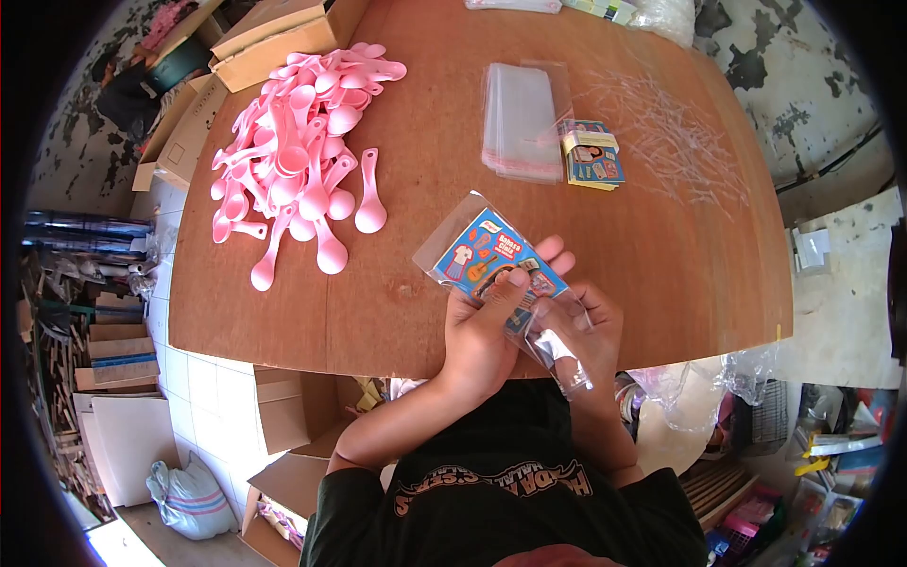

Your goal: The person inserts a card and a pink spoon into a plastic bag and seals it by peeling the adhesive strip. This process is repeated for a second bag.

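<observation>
My left hand grips a clear plastic bag with a blue printed card, its thumb pressed on the card's face and its fingertips showing past the far edge. The card appears to lie inside the bag. My right hand is closed on the bag's lower right end, where the film is creased and shiny; part of its fingers is hidden behind the film. Beyond my hands lie a stack of clear bags and a banded stack of blue cards. A heap of pink scoops covers the table's left side.
Thin clear plastic strips are scattered over the right of the wooden table. Cardboard boxes stand at its far left corner, and an open carton is below its near edge. A tied white sack sits on the floor.
</observation>
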The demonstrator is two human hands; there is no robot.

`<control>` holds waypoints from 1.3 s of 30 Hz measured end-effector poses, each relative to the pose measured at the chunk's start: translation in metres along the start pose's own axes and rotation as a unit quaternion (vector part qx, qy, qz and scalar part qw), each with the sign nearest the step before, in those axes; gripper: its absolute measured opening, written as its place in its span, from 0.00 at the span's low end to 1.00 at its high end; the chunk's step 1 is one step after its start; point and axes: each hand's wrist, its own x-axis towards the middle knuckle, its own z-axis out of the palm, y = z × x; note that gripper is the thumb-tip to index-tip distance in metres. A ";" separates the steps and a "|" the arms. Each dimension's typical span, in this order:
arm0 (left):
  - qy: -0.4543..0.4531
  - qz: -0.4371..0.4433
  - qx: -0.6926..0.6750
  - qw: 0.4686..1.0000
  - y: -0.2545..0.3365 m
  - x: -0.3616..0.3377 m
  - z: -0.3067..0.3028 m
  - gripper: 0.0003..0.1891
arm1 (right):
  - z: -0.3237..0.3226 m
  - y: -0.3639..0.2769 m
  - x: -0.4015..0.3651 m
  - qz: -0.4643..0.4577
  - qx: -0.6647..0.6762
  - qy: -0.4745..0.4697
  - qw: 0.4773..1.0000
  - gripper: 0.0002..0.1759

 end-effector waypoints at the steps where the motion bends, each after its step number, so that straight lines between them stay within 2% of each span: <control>1: 0.000 0.000 0.000 1.000 -0.001 0.000 0.000 0.17 | 0.001 0.000 0.000 0.000 0.000 0.000 1.000 0.08; 7: 0.009 -0.004 0.037 0.999 -0.005 0.001 -0.004 0.20 | 0.007 -0.007 -0.001 0.016 0.008 0.007 1.000 0.05; 9: -0.030 -0.029 0.029 0.999 -0.007 -0.001 -0.008 0.22 | 0.004 -0.003 0.001 0.012 -0.001 -0.008 1.000 0.05; 10: -0.010 -0.044 0.035 0.998 -0.008 -0.004 -0.005 0.23 | 0.004 -0.003 0.002 0.012 -0.002 -0.007 1.000 0.05; 13: 0.011 -0.021 0.022 0.999 -0.009 -0.003 -0.006 0.24 | 0.006 -0.005 0.002 -0.003 -0.042 -0.006 0.999 0.06; 14: 0.024 -0.032 -0.020 0.999 -0.006 -0.003 -0.005 0.24 | 0.008 -0.006 0.001 -0.057 -0.128 0.011 0.990 0.07; 15: 0.023 -0.032 -0.021 0.999 -0.003 -0.001 -0.007 0.24 | 0.010 -0.008 0.000 -0.110 -0.212 0.028 0.971 0.08; 16: 0.028 -0.033 -0.042 0.998 0.000 0.000 -0.011 0.23 | 0.016 -0.011 -0.001 -0.226 -0.321 0.105 0.914 0.11; 17: 0.033 -0.033 -0.062 0.997 0.003 0.001 -0.016 0.23 | 0.014 -0.014 0.002 -0.226 -0.322 0.105 0.913 0.11; 18: 0.024 -0.044 -0.086 0.995 0.005 0.003 -0.022 0.23 | 0.006 -0.020 0.007 -0.379 -0.414 0.038 0.827 0.13; 19: 0.025 -0.043 -0.088 0.995 0.009 0.004 -0.025 0.23 | -0.001 -0.026 0.011 -0.516 -0.487 -0.031 0.704 0.14; 20: 0.033 -0.064 -0.129 0.989 0.013 0.004 -0.029 0.22 | -0.005 -0.034 0.008 -0.522 -0.512 -0.105 0.674 0.15; 21: 0.042 -0.085 -0.170 0.981 0.018 0.004 -0.033 0.22 | -0.006 -0.040 0.005 -0.522 -0.512 -0.107 0.674 0.15; 23: 0.062 -0.066 -0.155 0.984 0.032 0.002 -0.034 0.20 | -0.006 -0.050 0.002 -0.481 -0.516 -0.231 0.670 0.15; 24: 0.065 -0.035 -0.167 0.983 0.038 0.000 -0.038 0.19 | -0.004 -0.057 0.004 -0.463 -0.485 -0.250 0.699 0.15; 25: 0.069 -0.004 -0.178 0.982 0.043 -0.002 -0.041 0.19 | -0.001 -0.064 0.008 -0.465 -0.480 -0.256 0.698 0.15; 28: 0.105 0.073 -0.168 0.977 0.054 -0.008 -0.048 0.19 | 0.016 -0.073 0.036 -0.388 -0.481 -0.226 0.753 0.15; 30: 0.097 0.134 -0.152 0.974 0.058 -0.010 -0.055 0.21 | 0.041 -0.072 0.073 -0.354 -0.503 -0.242 0.751 0.13; 32: 0.107 0.136 -0.146 0.974 0.063 -0.015 -0.054 0.21 | 0.064 -0.059 0.122 -0.420 -0.526 -0.293 0.679 0.10; 34: 0.137 0.129 -0.131 0.973 0.068 -0.019 -0.051 0.22 | 0.085 -0.033 0.157 -0.360 -0.536 -0.329 0.689 0.13; 35: 0.139 0.134 -0.129 0.973 0.070 -0.021 -0.049 0.22 | 0.095 -0.020 0.172 -0.362 -0.532 -0.333 0.689 0.13; 37: 0.167 0.136 -0.108 0.971 0.073 -0.021 -0.046 0.22 | 0.113 0.001 0.199 -0.457 -0.532 -0.359 0.616 0.15; 38: 0.166 0.137 -0.106 0.971 0.074 -0.021 -0.046 0.22 | 0.119 0.010 0.210 -0.458 -0.531 -0.358 0.616 0.15; 39: 0.161 0.142 -0.107 0.971 0.075 -0.021 -0.047 0.22 | 0.125 0.014 0.217 -0.455 -0.571 -0.366 0.577 0.14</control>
